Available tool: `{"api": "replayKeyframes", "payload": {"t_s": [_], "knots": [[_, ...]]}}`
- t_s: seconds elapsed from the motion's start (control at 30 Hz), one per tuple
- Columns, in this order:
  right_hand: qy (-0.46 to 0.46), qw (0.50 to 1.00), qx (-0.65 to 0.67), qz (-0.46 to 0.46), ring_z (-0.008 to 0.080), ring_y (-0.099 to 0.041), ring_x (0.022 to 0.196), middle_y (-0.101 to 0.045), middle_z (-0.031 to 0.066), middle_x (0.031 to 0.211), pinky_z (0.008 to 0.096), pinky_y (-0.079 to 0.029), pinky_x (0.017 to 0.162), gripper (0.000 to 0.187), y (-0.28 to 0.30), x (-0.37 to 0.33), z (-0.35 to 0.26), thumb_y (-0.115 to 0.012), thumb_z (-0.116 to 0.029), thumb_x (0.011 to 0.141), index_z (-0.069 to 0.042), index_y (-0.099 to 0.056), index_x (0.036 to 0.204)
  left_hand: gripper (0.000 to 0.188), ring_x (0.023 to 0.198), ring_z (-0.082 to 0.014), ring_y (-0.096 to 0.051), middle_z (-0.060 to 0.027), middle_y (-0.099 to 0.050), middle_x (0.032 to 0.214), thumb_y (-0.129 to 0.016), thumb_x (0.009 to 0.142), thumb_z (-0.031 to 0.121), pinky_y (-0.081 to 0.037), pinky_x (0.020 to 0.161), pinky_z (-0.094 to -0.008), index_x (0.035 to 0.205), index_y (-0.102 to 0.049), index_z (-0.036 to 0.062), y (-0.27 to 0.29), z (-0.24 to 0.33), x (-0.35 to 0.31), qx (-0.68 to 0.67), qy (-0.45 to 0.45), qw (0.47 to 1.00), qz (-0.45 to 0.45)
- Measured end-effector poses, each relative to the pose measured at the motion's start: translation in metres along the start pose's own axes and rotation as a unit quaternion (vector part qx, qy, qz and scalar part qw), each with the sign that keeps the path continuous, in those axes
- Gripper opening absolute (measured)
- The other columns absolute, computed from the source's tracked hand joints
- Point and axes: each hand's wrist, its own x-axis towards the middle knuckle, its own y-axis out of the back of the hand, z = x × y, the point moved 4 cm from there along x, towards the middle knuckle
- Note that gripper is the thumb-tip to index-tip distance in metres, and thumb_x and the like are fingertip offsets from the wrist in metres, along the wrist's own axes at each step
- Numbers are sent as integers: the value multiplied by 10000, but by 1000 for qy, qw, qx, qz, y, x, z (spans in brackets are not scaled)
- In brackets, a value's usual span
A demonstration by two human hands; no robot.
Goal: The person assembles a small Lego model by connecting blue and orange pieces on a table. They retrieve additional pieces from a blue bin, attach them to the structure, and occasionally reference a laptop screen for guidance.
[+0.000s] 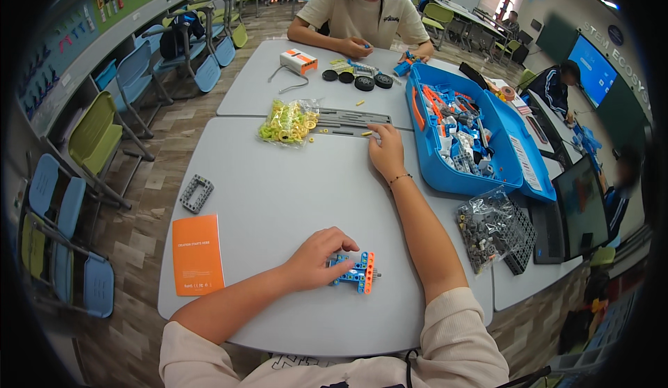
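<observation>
Left hand (321,257) curls at the left side of the blue model (362,274), thumb against it; whether the fingers clamp it cannot be told. The model sits nearer the desk's (278,200) front edge, right of middle. Open room stretches from it toward the far edge, where the right hand (387,153) reaches by grey rods (348,120), grip unclear. Booklet (197,254) and grey frame (197,194) lie along the left edge; a blue bin (440,167) stands at the far right corner.

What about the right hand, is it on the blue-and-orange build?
No, the right hand is by the gray rods, while the left hand is at the blue-and-orange build.
</observation>
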Motion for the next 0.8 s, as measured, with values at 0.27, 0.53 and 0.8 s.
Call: {"api": "replayKeyframes", "payload": {"t_s": [0.27,0.53,0.8], "knots": [[-50,989,-24,-137,296,-560,995,-644,84,958,399,-484,841,122,-19,19,32,-613,-133,791,-90,-711,849,725,1081,-282,-479,-135,-459,1190,-828,654,288,-396,960,-373,1227,-459,40,8,0,-2,26,-51,988,-142],[-93,974,-113,-176,297,-545,1024,-632,93,998,411,-464,869,151,-26,23,33,-602,-214,822,-95,-693,822,587,999,-284,-536,-106,-570,1045,-805,656,207,-434,897,-372,1161,-554,46,7,0,0,48,-60,990,-122],[-77,975,-107,-178,304,-579,956,-663,98,937,418,-456,862,142,-26,21,32,-613,-219,839,-101,-690,861,446,948,-255,-587,-100,-601,1020,-754,761,252,-477,816,-345,1145,-601,86,10,0,0,7,-49,996,-73]]}}
